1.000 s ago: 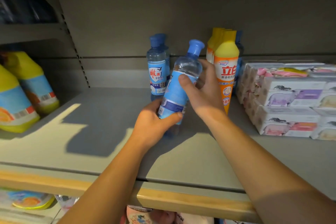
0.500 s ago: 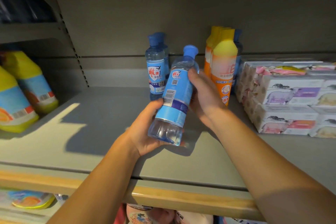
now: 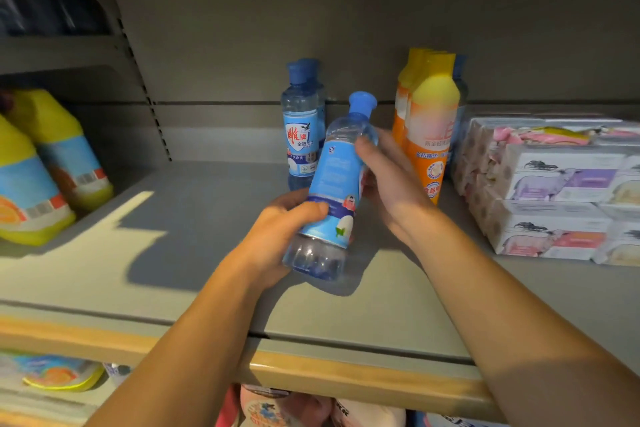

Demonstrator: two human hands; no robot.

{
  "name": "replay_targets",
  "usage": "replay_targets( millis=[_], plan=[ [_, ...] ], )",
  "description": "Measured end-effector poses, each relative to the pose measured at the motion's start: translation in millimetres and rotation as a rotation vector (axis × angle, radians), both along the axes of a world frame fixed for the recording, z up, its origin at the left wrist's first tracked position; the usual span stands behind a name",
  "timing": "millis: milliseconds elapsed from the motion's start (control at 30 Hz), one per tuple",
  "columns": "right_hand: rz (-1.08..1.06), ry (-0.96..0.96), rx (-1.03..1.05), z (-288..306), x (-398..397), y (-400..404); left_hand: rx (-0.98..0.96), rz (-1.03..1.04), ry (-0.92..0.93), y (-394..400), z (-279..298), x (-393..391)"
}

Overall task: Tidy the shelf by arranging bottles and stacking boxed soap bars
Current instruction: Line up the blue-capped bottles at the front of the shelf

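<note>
A clear bottle with a blue label and blue cap (image 3: 334,184) is tilted above the grey shelf (image 3: 194,225), cap leaning up and to the right. My left hand (image 3: 277,236) grips its lower half, thumb across the label. My right hand (image 3: 388,180) holds its upper part from the right side. Two matching blue-capped bottles (image 3: 302,125) stand upright behind it. Orange bottles with yellow tops (image 3: 429,121) stand to the right. Stacked boxed soap bars (image 3: 554,191) fill the shelf's right end.
Big yellow bottles with blue labels (image 3: 45,166) stand at the far left. The shelf's wooden front edge (image 3: 346,374) runs below my arms, with more goods on the lower shelf (image 3: 55,371). The shelf's back wall (image 3: 242,28) is close behind the bottles.
The held bottle has been turned in my hands, so a different side of its label faces me, and it sits slightly lower. Both hands shifted their hold with it.
</note>
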State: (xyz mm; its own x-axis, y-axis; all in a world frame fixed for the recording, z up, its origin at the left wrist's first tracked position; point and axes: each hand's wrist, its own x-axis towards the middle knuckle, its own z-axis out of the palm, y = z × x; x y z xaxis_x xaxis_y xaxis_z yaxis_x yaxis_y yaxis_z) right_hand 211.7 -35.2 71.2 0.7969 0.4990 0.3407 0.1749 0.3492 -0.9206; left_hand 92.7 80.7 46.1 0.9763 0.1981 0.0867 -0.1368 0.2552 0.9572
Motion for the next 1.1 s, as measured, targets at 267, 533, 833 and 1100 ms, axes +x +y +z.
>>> replay_targets(
  millis=[267,533,833,1100],
  plan=[
    [0.260,0.167,0.071,3,2,-3,-0.388,-0.358,0.163,4,7,-5],
    [-0.017,0.024,-0.048,-2,3,-1,-0.173,-0.100,0.178,-1,3,2],
    [-0.255,-0.210,-0.204,5,-3,1,0.438,0.214,-0.072,-9,3,-2],
    [-0.136,-0.023,-0.415,-17,-1,12,0.139,0.190,0.162,-6,6,-11]
  ],
)
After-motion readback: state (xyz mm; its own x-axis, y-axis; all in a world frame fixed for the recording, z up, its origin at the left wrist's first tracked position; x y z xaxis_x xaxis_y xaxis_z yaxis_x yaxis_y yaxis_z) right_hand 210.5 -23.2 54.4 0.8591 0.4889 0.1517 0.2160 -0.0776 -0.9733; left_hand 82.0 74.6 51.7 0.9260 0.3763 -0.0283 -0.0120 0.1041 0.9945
